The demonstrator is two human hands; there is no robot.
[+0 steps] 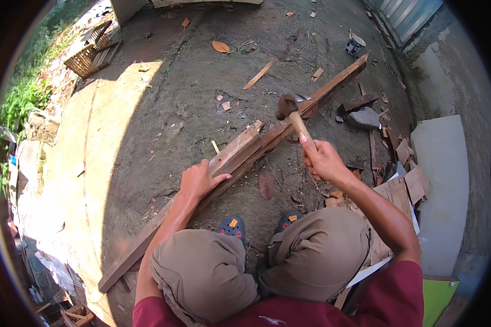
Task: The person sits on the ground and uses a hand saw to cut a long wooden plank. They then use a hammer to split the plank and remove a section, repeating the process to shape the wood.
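Observation:
My right hand (323, 159) is wrapped round the wooden handle of a hammer (299, 124). Its dark head is raised over a long reddish-brown wooden beam (338, 82) that runs toward the far right. A shorter wooden beam (237, 148) lies against that one and slants down to the near left. On this shorter beam is my left hand (197, 182), fingers over the far edge and thumb along the near side. Just right of the hammer head shows a small pale, shiny patch (302, 98), too unclear to name. My shoes (232, 226) are close behind the beams.
Right of the beams are a grey stone chunk (364, 117), a dark wood block (358, 103) and scrap wood (414, 185). A small can (355, 44) stands far right, near a wall (453, 82). Slatted wooden pieces (84, 61) lie far left. A loose wood strip (260, 74) rests on the ground.

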